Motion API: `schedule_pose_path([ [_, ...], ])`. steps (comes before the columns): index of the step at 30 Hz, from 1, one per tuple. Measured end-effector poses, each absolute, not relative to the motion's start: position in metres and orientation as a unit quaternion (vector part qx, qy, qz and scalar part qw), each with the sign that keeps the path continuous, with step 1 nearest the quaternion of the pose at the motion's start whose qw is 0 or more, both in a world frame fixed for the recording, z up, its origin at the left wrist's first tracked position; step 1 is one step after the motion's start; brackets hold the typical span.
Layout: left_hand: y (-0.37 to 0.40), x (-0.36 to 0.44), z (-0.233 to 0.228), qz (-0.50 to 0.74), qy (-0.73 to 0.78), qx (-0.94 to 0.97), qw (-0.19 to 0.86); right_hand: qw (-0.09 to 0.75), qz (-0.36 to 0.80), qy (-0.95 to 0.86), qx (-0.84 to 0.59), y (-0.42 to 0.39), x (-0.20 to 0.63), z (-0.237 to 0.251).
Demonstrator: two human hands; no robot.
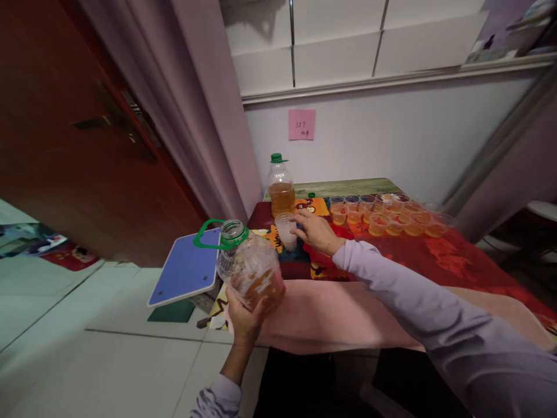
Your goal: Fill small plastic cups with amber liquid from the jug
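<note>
Here the jug [256, 270] is gripped low by the left hand [246, 318] at the table's [361, 187] near-left corner, base part-hidden! Toward the left edge, a cup [285, 231], single or stacked unclear, is pinched by the right hand's [319, 231] fingers.

The worktop [369, 187], partly under a red patterned cover [409, 261] and pink cloth [331, 307], carries a green-capped bottle [282, 196] and clustered cups [398, 223] of amber liquid.

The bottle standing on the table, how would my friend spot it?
Find the pink note on the white wall. Below it, slightly left, a clear bottle of amber liquid stands on the table. Its green cap is on, unlike the open jug in the left hand.
</note>
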State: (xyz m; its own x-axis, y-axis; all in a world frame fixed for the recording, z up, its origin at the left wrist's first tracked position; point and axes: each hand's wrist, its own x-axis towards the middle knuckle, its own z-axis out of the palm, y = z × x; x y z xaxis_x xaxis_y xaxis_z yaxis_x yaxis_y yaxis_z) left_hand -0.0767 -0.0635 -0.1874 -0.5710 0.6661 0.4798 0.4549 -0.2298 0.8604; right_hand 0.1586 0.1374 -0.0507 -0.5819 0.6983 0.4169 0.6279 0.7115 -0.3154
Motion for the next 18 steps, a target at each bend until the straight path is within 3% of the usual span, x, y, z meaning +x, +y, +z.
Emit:
schedule_pose_path([
  [4,-0.064,-0.076,-0.187,0.632,0.627,0.450,0.075,0.149,0.025,-0.926,-0.346,0.150,0.139,-0.039],
  [8,-0.063,-0.077,-0.189,0.623,0.634,0.453,0.074,0.096,0.024,-0.933,-0.346,0.159,0.134,-0.038],
  [18,-0.063,-0.072,-0.185,0.637,0.617,0.454,0.083,0.168,0.067,-0.905,-0.385,0.178,0.134,-0.045],
])
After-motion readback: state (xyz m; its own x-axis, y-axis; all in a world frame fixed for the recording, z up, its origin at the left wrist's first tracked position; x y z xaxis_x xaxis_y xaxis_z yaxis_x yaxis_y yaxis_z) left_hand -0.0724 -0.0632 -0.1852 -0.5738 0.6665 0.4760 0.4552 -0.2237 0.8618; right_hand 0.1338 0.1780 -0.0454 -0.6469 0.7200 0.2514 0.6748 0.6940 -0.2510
